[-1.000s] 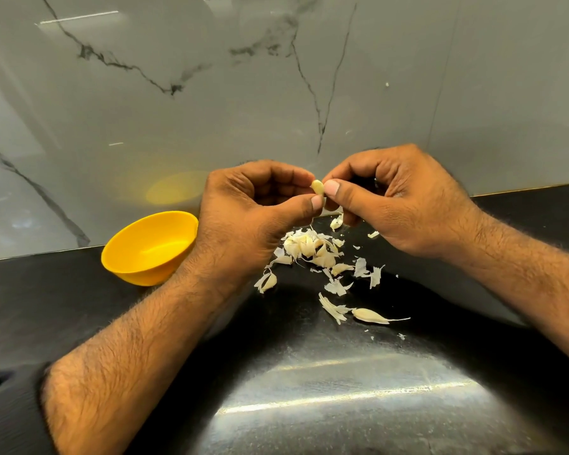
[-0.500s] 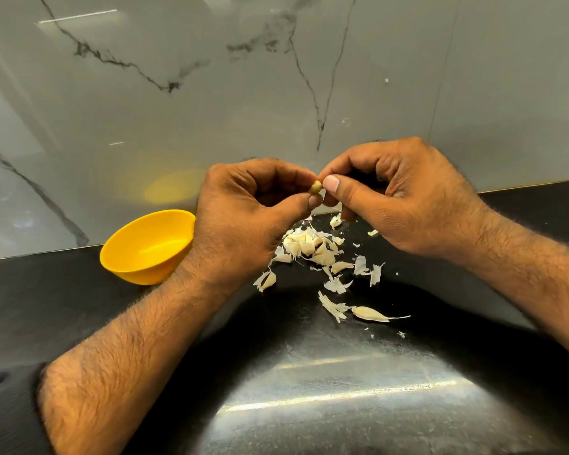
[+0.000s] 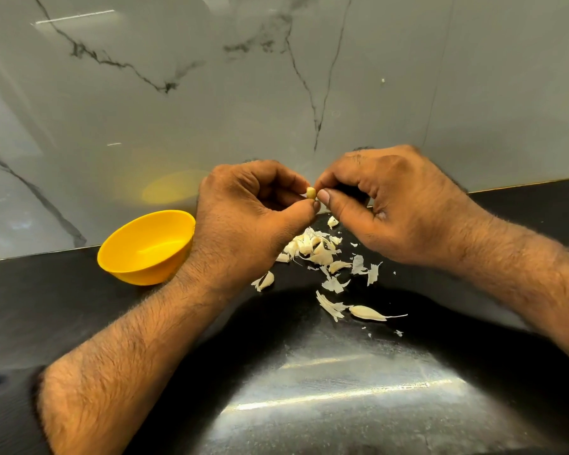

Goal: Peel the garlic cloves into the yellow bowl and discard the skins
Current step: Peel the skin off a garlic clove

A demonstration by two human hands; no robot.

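A small pale garlic clove (image 3: 311, 193) is pinched between the thumb and fingers of my left hand (image 3: 247, 221). My right hand (image 3: 391, 208) meets it from the right, its thumb and forefinger curled against the clove's tip. Both hands hover above a heap of garlic skins and cloves (image 3: 312, 246) on the black counter (image 3: 79, 307). One unpeeled clove (image 3: 367, 312) with a long tail lies nearer to me. The yellow bowl (image 3: 147, 246) stands to the left of my left wrist; no clove shows in the part of it that I see.
A grey marble-look wall (image 3: 276, 93) rises right behind the hands and the bowl. Loose skin flakes (image 3: 358, 267) are scattered to the right of the heap. The counter's near part (image 3: 342, 389) is glossy with a light streak.
Both hands have shifted slightly upward with the clove; the right thumb has closed in on the clove's tip. The bowl and the heap have not moved.
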